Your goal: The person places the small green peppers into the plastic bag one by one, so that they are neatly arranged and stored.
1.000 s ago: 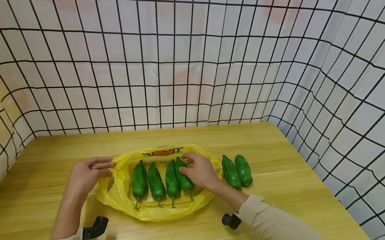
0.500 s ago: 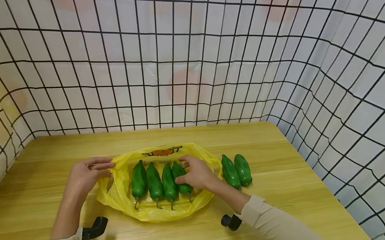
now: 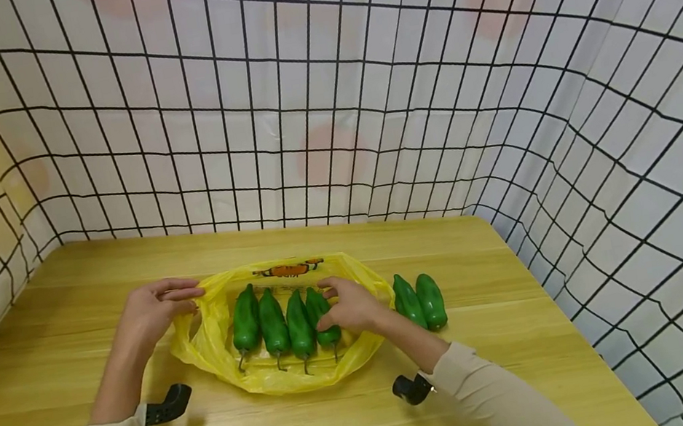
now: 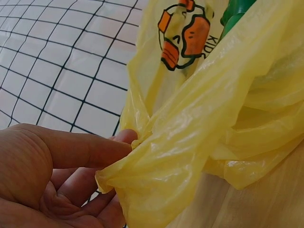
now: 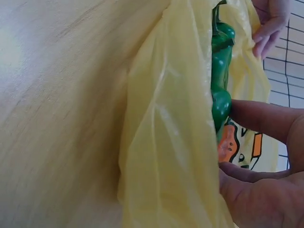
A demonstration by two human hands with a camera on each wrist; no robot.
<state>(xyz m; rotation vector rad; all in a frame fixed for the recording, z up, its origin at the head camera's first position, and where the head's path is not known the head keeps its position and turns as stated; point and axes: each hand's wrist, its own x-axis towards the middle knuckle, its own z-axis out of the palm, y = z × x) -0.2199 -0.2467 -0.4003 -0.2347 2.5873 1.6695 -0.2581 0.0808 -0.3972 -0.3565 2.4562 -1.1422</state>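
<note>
Yellow bag (image 4: 185, 137), "KID" lettering (image 4: 212, 42) legible beside orange print (image 4: 195, 38); peppers (image 3: 274, 326) inside.

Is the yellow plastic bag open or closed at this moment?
Open. The yellow bag gapes wide in the head view, four green peppers showing inside; the left hand pinches its edge.

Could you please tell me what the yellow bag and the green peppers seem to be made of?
Yellow bag: apparently thin, shiny plastic film, judging by its fine creases and soft folds.

Green peppers: smooth, glossy skin with bright highlights; they could be real or moulded plastic, as looks alone leave it open.
</note>
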